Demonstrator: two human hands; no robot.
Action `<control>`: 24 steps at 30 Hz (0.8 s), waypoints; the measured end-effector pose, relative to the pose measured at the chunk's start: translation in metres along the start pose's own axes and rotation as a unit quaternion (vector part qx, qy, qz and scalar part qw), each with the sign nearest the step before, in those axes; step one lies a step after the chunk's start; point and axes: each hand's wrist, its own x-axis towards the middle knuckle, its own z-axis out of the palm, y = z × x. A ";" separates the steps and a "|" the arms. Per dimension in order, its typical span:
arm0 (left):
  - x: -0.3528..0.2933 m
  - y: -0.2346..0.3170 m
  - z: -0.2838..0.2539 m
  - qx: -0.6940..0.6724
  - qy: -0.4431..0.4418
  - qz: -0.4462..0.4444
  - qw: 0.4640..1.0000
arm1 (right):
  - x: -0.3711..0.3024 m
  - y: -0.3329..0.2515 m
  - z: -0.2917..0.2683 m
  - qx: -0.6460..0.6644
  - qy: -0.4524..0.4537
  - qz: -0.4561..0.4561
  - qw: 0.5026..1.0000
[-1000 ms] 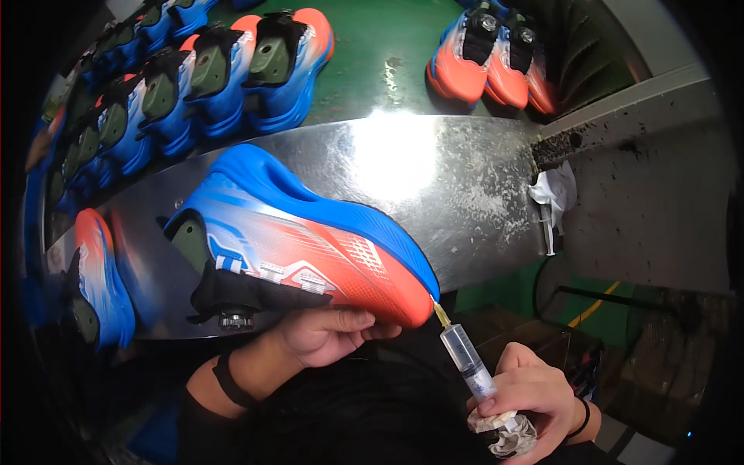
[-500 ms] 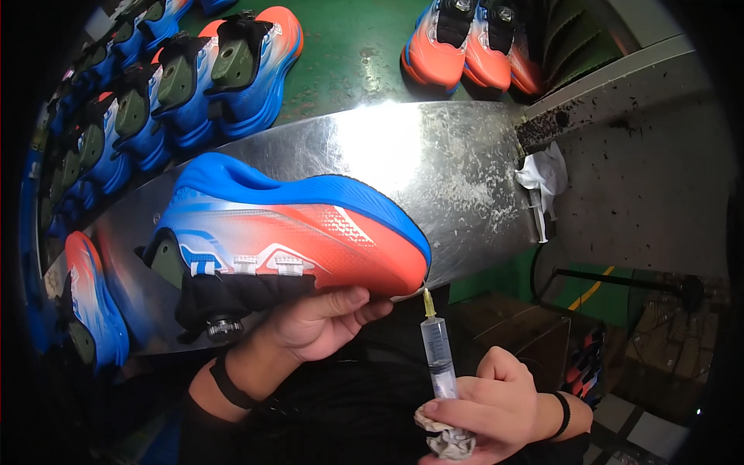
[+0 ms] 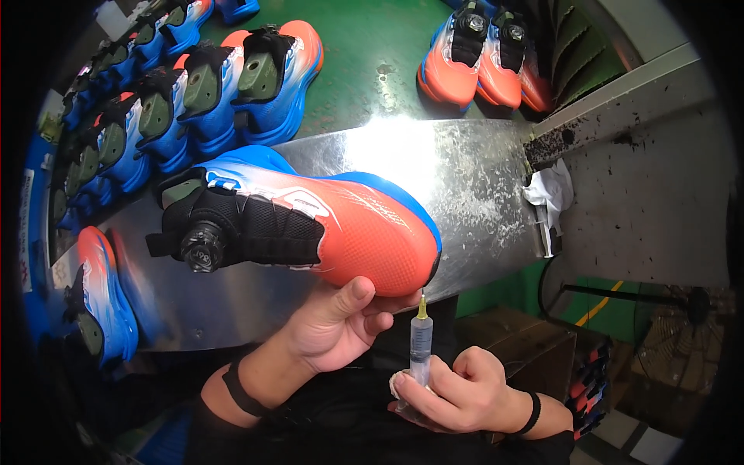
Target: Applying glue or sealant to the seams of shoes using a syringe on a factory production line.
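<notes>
An orange, white and blue sports shoe (image 3: 376, 240) with a black tongue and a round dial lies tilted in front of me, its toe to the right. Gripping it from below near the toe is my left hand (image 3: 329, 329), thumb against the orange upper. My right hand (image 3: 469, 391) is closed around a clear syringe (image 3: 421, 337) with a yellow needle hub. The needle points up at the toe's sole edge; whether it touches cannot be made out. A crumpled whitish wad (image 3: 396, 384) is pressed between the right fingers and the syringe.
Under the shoe is a scuffed metal plate (image 3: 488, 186) on a green table (image 3: 353, 62). Rows of similar shoes (image 3: 267, 81) stand at far left, others (image 3: 449, 66) at far right. A second syringe with white cloth (image 3: 549, 198) hangs at the plate's right end.
The shoe has rolled so that its tongue, dial and orange toe top show more and its side less. My right hand and the syringe have shifted slightly left and up.
</notes>
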 end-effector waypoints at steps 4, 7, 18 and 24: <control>-0.002 -0.001 0.000 -0.004 0.013 0.012 1.000 | 0.000 0.002 0.005 -0.003 0.008 -0.009 1.000; -0.004 0.000 0.001 -0.002 0.015 0.030 0.999 | -0.002 -0.003 -0.001 0.000 0.021 -0.014 1.000; -0.144 0.028 -0.003 0.245 0.228 0.140 0.932 | -0.016 0.075 0.007 0.214 0.127 0.102 0.963; -0.053 0.083 0.013 0.373 0.181 0.147 0.898 | -0.040 0.088 0.009 0.263 0.111 0.170 0.943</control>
